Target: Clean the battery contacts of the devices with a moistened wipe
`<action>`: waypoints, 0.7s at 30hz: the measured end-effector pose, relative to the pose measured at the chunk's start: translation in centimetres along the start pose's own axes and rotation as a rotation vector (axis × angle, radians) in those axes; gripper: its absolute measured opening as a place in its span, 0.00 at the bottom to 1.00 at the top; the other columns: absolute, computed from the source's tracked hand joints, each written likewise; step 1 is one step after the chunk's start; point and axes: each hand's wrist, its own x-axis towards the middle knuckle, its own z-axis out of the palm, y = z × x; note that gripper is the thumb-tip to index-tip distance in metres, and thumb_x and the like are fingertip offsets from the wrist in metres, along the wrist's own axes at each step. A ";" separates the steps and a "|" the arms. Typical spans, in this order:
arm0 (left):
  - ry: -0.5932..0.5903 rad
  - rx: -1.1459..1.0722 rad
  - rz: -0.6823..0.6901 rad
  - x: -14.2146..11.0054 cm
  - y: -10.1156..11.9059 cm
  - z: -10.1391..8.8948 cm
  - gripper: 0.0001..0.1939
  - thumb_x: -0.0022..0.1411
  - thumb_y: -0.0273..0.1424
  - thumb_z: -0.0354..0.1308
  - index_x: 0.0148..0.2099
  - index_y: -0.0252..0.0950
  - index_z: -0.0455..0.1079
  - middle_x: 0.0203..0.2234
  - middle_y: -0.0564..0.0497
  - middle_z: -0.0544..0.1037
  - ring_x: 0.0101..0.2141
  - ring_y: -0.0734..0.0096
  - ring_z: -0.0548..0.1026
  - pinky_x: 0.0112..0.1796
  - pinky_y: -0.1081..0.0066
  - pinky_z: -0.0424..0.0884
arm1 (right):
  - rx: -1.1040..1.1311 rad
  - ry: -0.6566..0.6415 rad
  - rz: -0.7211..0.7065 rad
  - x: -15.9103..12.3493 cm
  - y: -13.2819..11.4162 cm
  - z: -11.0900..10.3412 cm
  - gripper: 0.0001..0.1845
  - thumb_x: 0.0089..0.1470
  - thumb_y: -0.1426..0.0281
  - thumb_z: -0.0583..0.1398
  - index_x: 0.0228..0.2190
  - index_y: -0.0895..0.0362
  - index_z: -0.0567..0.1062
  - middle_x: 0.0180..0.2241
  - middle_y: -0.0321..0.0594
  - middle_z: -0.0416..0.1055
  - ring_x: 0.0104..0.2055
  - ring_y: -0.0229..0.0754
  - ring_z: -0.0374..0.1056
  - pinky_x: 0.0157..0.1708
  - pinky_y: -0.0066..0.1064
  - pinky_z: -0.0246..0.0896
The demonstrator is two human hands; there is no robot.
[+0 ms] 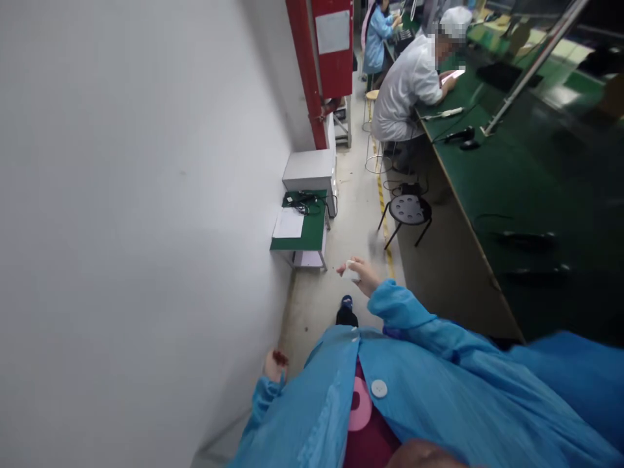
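Note:
My right hand point(366, 275) is held out in front of my body above the walkway. Its fingers are closed around a small white object point(351, 270), whose kind I cannot make out. Low on the left, beside the wall, hangs my left hand point(273, 369). A dark red patch or small thing point(280, 357) shows at that hand, and its fingers cannot be told apart. Both arms wear blue sleeves, and one of my shoes point(346, 301) is visible on the floor below.
A small green-topped table point(312, 235) with papers and cables stands against the white wall point(146, 195). A black stool point(410, 209) is beside the long green workbench point(487, 182). Farther along, a person in white point(402, 91) and another in blue point(377, 39) work at the bench.

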 end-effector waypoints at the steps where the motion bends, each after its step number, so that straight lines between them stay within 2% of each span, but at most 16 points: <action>1: 0.013 -0.011 -0.013 0.2 0.0 0.3 0.13 0.68 0.38 0.56 0.53 0.42 0.70 0.52 0.46 0.73 0.49 0.63 0.73 0.47 0.61 0.75 | 0.012 0.022 0.017 0.1 0.3 -0.5 0.13 0.62 0.63 0.59 0.40 0.62 0.73 0.37 0.38 0.72 0.35 0.34 0.69 0.35 0.30 0.70; 3: 0.023 -0.036 -0.034 1.2 1.1 2.1 0.14 0.68 0.39 0.56 0.53 0.42 0.70 0.52 0.46 0.73 0.50 0.63 0.73 0.47 0.61 0.75 | 0.045 0.094 0.046 0.0 0.9 -2.5 0.14 0.63 0.62 0.59 0.42 0.61 0.73 0.37 0.38 0.71 0.35 0.34 0.69 0.35 0.30 0.70; 5: -0.021 -0.047 -0.009 2.8 3.3 5.2 0.16 0.68 0.39 0.56 0.55 0.38 0.69 0.52 0.45 0.72 0.49 0.64 0.73 0.48 0.60 0.75 | 0.083 0.186 0.064 -0.6 1.5 -5.2 0.15 0.63 0.62 0.59 0.43 0.61 0.72 0.37 0.38 0.71 0.34 0.34 0.69 0.34 0.28 0.69; 7: -0.100 -0.052 0.041 4.3 6.1 9.1 0.20 0.68 0.39 0.56 0.56 0.34 0.67 0.51 0.44 0.72 0.47 0.64 0.74 0.47 0.58 0.75 | 0.120 0.286 0.073 -2.0 2.2 -8.1 0.15 0.63 0.62 0.58 0.44 0.61 0.72 0.37 0.38 0.71 0.33 0.33 0.68 0.32 0.27 0.69; 10: -0.258 -0.058 0.118 5.4 9.7 14.7 0.20 0.67 0.39 0.57 0.56 0.33 0.67 0.50 0.44 0.73 0.47 0.64 0.75 0.46 0.58 0.75 | 0.154 0.439 0.079 -4.9 3.3 -12.1 0.15 0.64 0.61 0.58 0.44 0.60 0.72 0.37 0.38 0.70 0.32 0.32 0.67 0.30 0.26 0.68; 13: -0.390 -0.070 0.164 5.2 10.9 18.4 0.19 0.67 0.38 0.57 0.55 0.33 0.68 0.49 0.45 0.74 0.45 0.65 0.75 0.45 0.59 0.76 | 0.137 0.542 0.083 -7.5 4.0 -15.0 0.16 0.64 0.60 0.57 0.45 0.60 0.71 0.37 0.38 0.70 0.32 0.32 0.67 0.30 0.26 0.67; 15: -0.424 -0.073 0.165 4.8 10.3 19.2 0.18 0.67 0.38 0.58 0.55 0.33 0.68 0.49 0.45 0.74 0.45 0.65 0.75 0.45 0.60 0.76 | 0.109 0.571 0.075 -8.0 4.1 -15.9 0.16 0.64 0.60 0.57 0.45 0.60 0.71 0.37 0.39 0.70 0.32 0.33 0.67 0.30 0.26 0.68; 17: -0.418 -0.056 0.141 4.5 8.8 18.7 0.19 0.67 0.38 0.57 0.55 0.33 0.68 0.49 0.45 0.74 0.45 0.65 0.75 0.45 0.60 0.76 | 0.080 0.560 0.050 -7.0 3.8 -15.7 0.16 0.64 0.60 0.57 0.45 0.60 0.71 0.37 0.39 0.70 0.33 0.33 0.67 0.30 0.27 0.68; 19: -0.391 -0.020 0.108 4.2 7.0 17.2 0.18 0.68 0.38 0.57 0.55 0.34 0.68 0.49 0.45 0.73 0.46 0.65 0.75 0.46 0.60 0.76 | 0.052 0.499 0.004 -4.7 3.1 -14.5 0.16 0.64 0.60 0.58 0.44 0.60 0.72 0.37 0.38 0.70 0.32 0.33 0.67 0.31 0.26 0.68; 21: -0.358 0.014 0.097 3.8 5.4 15.0 0.17 0.68 0.38 0.56 0.54 0.36 0.69 0.50 0.45 0.73 0.46 0.65 0.75 0.46 0.60 0.75 | 0.020 0.380 -0.053 -1.9 2.0 -12.2 0.15 0.63 0.61 0.58 0.43 0.61 0.72 0.36 0.37 0.70 0.31 0.32 0.67 0.30 0.26 0.67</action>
